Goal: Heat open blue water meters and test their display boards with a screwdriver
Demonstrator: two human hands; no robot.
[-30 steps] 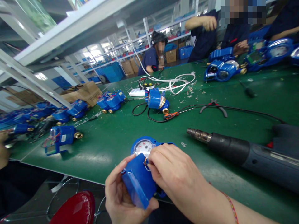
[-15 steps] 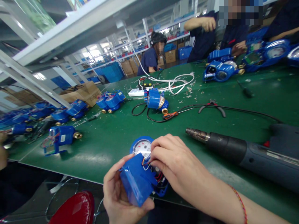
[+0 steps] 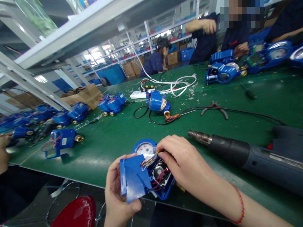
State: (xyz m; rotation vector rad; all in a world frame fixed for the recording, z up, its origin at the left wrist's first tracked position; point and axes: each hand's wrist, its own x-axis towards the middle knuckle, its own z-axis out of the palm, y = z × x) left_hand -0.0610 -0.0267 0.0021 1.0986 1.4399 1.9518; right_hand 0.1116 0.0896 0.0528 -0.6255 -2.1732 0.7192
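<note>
In front of me at the bench edge lies a blue water meter (image 3: 145, 145) with a white dial. Its housing (image 3: 163, 193) is uncovered and shows a round silver part (image 3: 159, 171) and red wires. My left hand (image 3: 118, 189) grips the blue cover (image 3: 136, 184), which is tilted up beside the housing. Thin yellow, red and white wires (image 3: 148, 162) run from behind the cover to my right hand (image 3: 180, 160). My right hand pinches these wires between thumb and fingers above the housing. Its fingertips are partly hidden.
A heat gun (image 3: 232, 149) lies at right, nozzle leftward. Beyond are pliers (image 3: 215, 108), an orange-handled screwdriver (image 3: 172, 118), another meter (image 3: 157, 101) and a power strip (image 3: 138, 94). More meters (image 3: 63, 138) stand left. A red stool (image 3: 75, 212) is below; co-workers sit across the bench.
My left hand has turned the cover further away from the housing, exposing more of the inside. My right hand has shifted slightly right and up, drawing the wires out straighter.
</note>
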